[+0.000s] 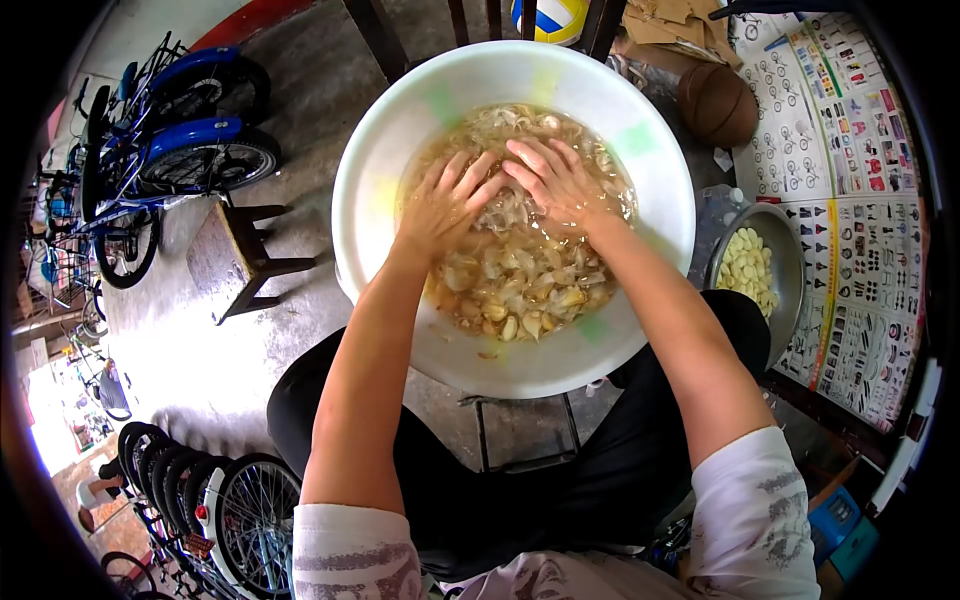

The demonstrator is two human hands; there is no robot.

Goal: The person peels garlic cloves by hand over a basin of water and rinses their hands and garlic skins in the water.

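A large white basin (375,240) in front of me holds cloudy brownish water with garlic cloves (530,322) and loose papery skins (510,262) in it. My left hand (445,205) lies partly in the water on the left side, fingers spread over the floating skins. Beside it on the right, my right hand (560,180) also rests in the water with its fingers apart. Their fingertips nearly meet near the basin's middle. Neither hand visibly grips anything. To the right of the basin, a metal bowl (793,255) contains pale peeled garlic cloves (746,272).
A wooden stool (225,258) and blue bicycles (200,150) stand at the left, more bicycles (255,520) at the lower left. Behind the basin are a volleyball (552,18) and a brown basketball (717,104). Printed sheets (865,270) cover the right side.
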